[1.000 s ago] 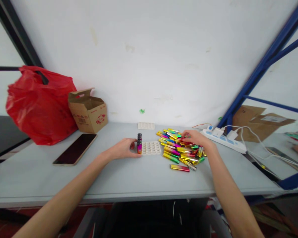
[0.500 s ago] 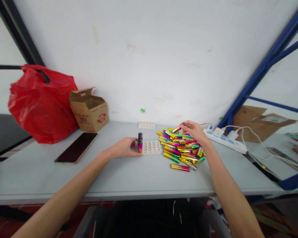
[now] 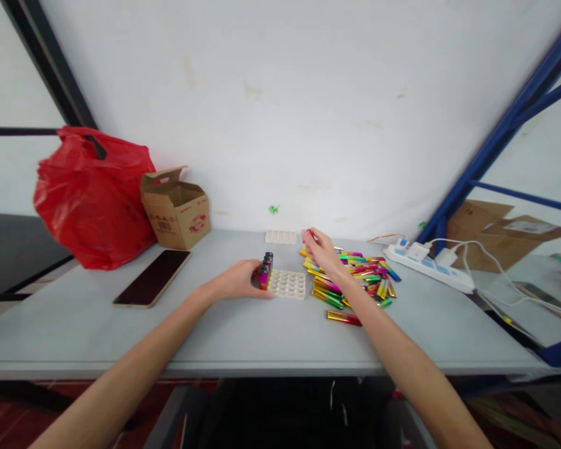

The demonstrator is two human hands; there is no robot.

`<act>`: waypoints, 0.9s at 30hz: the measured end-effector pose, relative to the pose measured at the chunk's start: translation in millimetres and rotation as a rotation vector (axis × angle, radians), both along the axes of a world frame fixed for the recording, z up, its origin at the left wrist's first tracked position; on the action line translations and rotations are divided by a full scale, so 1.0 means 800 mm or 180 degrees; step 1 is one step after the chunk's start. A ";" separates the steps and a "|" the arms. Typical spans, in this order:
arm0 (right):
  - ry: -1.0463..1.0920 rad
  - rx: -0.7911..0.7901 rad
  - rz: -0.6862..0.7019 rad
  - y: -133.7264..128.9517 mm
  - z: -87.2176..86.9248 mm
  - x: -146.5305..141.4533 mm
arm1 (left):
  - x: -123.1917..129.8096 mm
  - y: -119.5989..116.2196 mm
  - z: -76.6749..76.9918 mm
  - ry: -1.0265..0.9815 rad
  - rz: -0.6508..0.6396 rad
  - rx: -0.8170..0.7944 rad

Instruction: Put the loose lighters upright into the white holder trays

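A white tray (image 3: 287,285) with rows of round sockets lies on the table, and a row of purple-and-red lighters (image 3: 265,271) with black tops stands upright along its left end. Curled around that end is my left hand (image 3: 240,279), thumb in front and fingers behind, gripping the tray beside the lighters. My right hand (image 3: 321,252) is raised behind the tray's right side, closed in a pinch on a lighter (image 3: 312,234); only a small reddish part shows. Below and right of it spreads a loose pile of shiny multicoloured lighters (image 3: 364,268), partly hidden by my forearm.
A second white tray (image 3: 280,237) lies by the wall. On the left are a phone (image 3: 153,278), an open cardboard box (image 3: 177,212) and a red plastic bag (image 3: 96,199). A power strip (image 3: 430,268) with plugs and cables borders the right side, near a blue frame (image 3: 486,149).
My right hand has moved left from above the pile toward the tray, carrying a lighter. My left hand stays at the tray's left end. The view has shifted slightly.
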State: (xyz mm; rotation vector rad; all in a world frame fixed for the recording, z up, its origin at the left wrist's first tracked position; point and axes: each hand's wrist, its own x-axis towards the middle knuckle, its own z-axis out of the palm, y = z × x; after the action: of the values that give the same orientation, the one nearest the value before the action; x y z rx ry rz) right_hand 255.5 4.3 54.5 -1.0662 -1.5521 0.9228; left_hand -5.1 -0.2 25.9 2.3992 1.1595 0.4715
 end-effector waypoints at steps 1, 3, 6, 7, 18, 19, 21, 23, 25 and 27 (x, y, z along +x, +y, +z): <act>-0.0171 0.0140 -0.0143 0.000 -0.009 -0.005 | 0.001 0.000 -0.001 -0.0002 0.0030 0.0034; -0.0473 0.0354 -0.0348 -0.002 -0.023 -0.010 | 0.002 0.000 -0.002 0.0021 0.0067 0.0109; -0.0740 0.0451 -0.0500 -0.008 -0.034 -0.015 | 0.004 -0.001 0.000 0.0108 0.0043 0.0129; -0.0804 0.0473 -0.0537 -0.011 -0.035 -0.016 | 0.004 -0.002 0.000 0.0145 0.0023 0.0117; -0.0934 0.0609 -0.0096 -0.025 -0.034 -0.021 | 0.008 -0.003 -0.002 0.0154 -0.0109 0.0157; -0.0912 0.0624 0.0061 -0.025 -0.035 -0.020 | 0.008 -0.003 -0.002 0.0127 -0.0103 0.0139; -0.1067 0.0843 0.0182 -0.024 -0.036 -0.019 | 0.008 -0.004 -0.002 0.0100 -0.0077 0.0104; -0.1485 0.1179 0.0073 -0.023 -0.037 -0.018 | 0.008 -0.004 -0.001 0.0124 -0.0066 0.0100; -0.1906 0.1322 -0.0039 -0.022 -0.039 -0.018 | 0.009 -0.005 -0.001 0.0170 -0.0070 0.0120; -0.2107 0.1230 -0.0052 -0.021 -0.041 -0.018 | 0.009 -0.005 -0.001 0.0196 -0.0073 0.0130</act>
State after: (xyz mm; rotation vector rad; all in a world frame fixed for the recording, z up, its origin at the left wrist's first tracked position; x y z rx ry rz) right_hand 240.9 -12.5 21.3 -1.1516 -2.1441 0.2250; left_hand 1.9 -3.8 25.4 2.4752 1.1577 0.4206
